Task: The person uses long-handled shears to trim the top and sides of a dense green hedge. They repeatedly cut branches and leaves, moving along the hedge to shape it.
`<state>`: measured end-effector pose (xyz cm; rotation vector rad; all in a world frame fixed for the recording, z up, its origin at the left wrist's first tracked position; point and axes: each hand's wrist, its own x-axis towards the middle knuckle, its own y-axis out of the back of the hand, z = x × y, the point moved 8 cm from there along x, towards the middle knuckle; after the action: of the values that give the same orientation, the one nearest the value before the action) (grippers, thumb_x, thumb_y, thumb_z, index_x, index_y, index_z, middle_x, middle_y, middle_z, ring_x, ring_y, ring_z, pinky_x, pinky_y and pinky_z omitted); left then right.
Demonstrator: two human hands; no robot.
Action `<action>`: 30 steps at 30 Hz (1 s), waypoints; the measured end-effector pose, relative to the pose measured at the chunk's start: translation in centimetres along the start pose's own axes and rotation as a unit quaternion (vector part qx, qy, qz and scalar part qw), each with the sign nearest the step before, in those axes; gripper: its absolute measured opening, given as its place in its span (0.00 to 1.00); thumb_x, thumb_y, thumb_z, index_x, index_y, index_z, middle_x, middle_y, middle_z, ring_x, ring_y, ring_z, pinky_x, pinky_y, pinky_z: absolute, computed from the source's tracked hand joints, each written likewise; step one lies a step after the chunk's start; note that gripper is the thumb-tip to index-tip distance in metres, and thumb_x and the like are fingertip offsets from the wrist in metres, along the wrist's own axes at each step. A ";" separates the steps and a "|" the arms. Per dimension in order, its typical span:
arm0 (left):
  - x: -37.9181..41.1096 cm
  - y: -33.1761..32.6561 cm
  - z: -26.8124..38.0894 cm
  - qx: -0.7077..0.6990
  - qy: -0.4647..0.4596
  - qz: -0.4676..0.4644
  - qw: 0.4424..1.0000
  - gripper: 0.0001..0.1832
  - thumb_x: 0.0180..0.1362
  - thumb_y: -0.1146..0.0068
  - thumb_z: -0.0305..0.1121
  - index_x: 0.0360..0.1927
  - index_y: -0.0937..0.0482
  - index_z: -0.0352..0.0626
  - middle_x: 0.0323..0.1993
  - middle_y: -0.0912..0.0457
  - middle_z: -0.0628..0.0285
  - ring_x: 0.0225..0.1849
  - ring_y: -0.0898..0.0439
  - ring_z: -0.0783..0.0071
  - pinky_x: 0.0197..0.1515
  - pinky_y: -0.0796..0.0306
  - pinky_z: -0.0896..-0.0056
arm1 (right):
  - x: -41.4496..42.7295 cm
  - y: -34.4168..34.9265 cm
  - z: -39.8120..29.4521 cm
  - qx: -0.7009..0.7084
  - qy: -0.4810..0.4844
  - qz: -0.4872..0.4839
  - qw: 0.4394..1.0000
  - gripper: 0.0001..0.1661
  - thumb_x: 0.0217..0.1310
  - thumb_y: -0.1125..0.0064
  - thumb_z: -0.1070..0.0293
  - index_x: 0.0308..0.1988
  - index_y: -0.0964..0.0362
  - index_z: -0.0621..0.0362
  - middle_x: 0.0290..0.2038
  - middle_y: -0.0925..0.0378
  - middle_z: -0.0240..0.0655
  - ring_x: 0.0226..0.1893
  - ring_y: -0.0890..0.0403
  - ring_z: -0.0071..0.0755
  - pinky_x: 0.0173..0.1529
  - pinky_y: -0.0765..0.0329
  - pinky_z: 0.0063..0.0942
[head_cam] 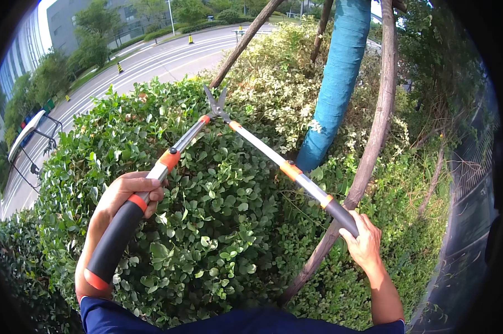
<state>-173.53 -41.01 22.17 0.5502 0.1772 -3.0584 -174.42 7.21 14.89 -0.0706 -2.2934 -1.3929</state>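
My left hand is closed round the metal tube of one handle of long-handled hedge shears, just above its black grip. The end of the other handle's black grip is in my right hand. The two handles are spread wide and the blades stand apart, pointing away from me at the far edge of a green leafy hedge. Past the blades on the right grows a shrub with pale yellowish leaves.
A trunk wrapped in blue cloth rises right of the shears. Wooden support poles lean around it, one passing behind my right hand. Beyond the hedge lies a road with yellow-and-black cones; a white-roofed cart stands at left.
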 end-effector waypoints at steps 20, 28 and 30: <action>16.2 -9.4 -4.2 0.044 -0.027 0.031 0.998 0.14 0.52 0.38 0.28 0.39 0.29 0.35 0.26 0.25 0.60 0.21 0.24 0.68 0.24 0.24 0.63 | 0.9 -13.0 -7.4 0.038 -0.047 -0.091 0.994 0.22 0.61 0.34 0.61 0.47 0.29 0.67 0.36 0.19 0.50 0.29 0.15 0.48 0.37 0.20 0.44; 5.4 -9.8 -8.9 0.035 0.031 -0.013 0.999 0.16 0.57 0.37 0.32 0.43 0.28 0.34 0.29 0.21 0.60 0.24 0.22 0.74 0.26 0.23 0.68 | -9.6 -5.9 -3.9 0.028 -0.084 0.009 0.996 0.29 0.50 0.26 0.66 0.52 0.26 0.64 0.40 0.18 0.48 0.35 0.15 0.54 0.41 0.19 0.42; 2.6 -9.3 -7.4 0.039 0.043 -0.011 0.998 0.14 0.58 0.39 0.33 0.42 0.27 0.34 0.28 0.21 0.63 0.21 0.24 0.77 0.25 0.26 0.74 | -10.0 -4.2 -1.3 0.035 -0.095 0.012 0.995 0.28 0.49 0.26 0.67 0.51 0.25 0.61 0.40 0.18 0.46 0.37 0.16 0.53 0.43 0.20 0.42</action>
<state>-173.90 -30.96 15.35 0.6895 0.0653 -3.0759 -166.14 5.91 7.90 -0.2161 -2.4850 -1.3442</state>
